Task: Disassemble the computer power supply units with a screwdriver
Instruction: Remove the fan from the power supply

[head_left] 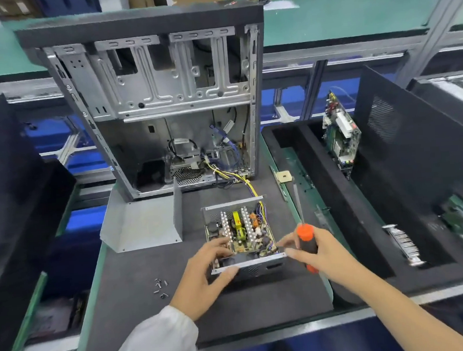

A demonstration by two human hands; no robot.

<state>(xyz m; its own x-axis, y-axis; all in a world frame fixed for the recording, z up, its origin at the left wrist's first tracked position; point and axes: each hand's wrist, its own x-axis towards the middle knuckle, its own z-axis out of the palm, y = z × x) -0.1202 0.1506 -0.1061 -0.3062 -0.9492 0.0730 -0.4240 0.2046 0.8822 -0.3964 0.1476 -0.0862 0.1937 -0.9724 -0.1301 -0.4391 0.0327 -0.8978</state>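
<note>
Sitting mid-mat, opened power supply unit (240,235), circuit board exposed inside its shell. Left hand (204,276) grips its near-left corner. Right hand (320,254) clutches screwdriver (306,238), fingertips at unit's right edge. Removed cover (143,222) left; empty computer case (162,109) behind, cables inside.

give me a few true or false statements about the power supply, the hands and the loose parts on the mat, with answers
1. The power supply unit has its cover off, so its circuit board shows. True.
2. The screwdriver is in the left hand. False: the right hand holds it, shaft pointing up and away.
3. The removed metal cover lies on the mat left of the unit. True.
4. The loose screws sit right of the unit. False: they lie to its left, near the left hand.
5. Yellow wires run from the unit to the computer case. True.
</note>
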